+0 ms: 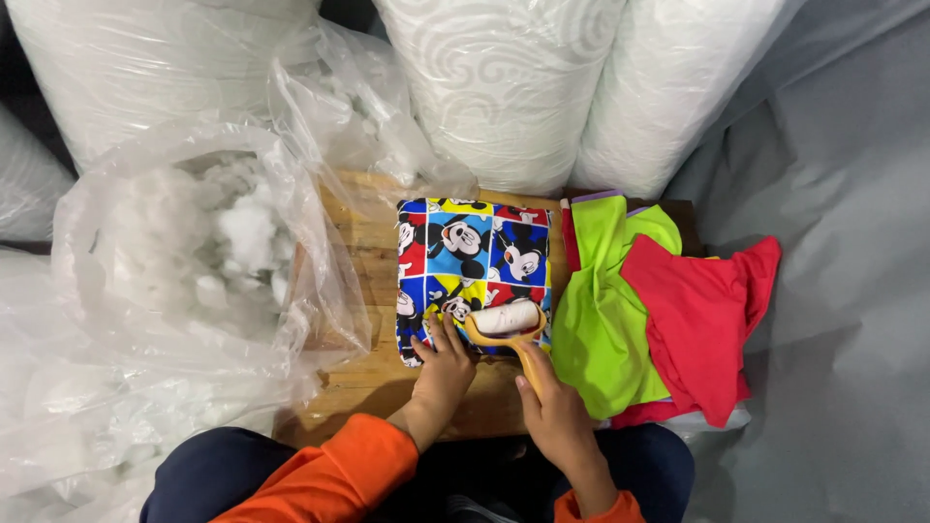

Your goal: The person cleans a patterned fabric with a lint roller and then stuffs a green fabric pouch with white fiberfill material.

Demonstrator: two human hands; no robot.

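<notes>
1 small cushion (472, 254), square, cartoon-print cover in blue, red, yellow and black panels; flat on wooden bench (368, 252), near its middle.
1 lint roller (508, 321), white roll on pale orange handle; roll resting on near edge of cushion, handle pointing toward wearer.
Right hand (554, 412): fingers closed around lint roller handle.
Left hand (443, 370): fingers spread open, tips pressed on lower left corner of cushion, gripping nothing.
Orange sleeves on both arms; dark blue trousers below.
1 lime-green fabric piece (601, 320), just right of cushion, draped over bench edge.
1 red fabric piece (707, 310), overlapping green piece on its right.
1 clear plastic bag (194, 281) of white fibre stuffing, open, left of bench, touching it.
3 large white wrapped rolls (504, 77) behind bench.
Grey sheeting (833, 291) at right.
</notes>
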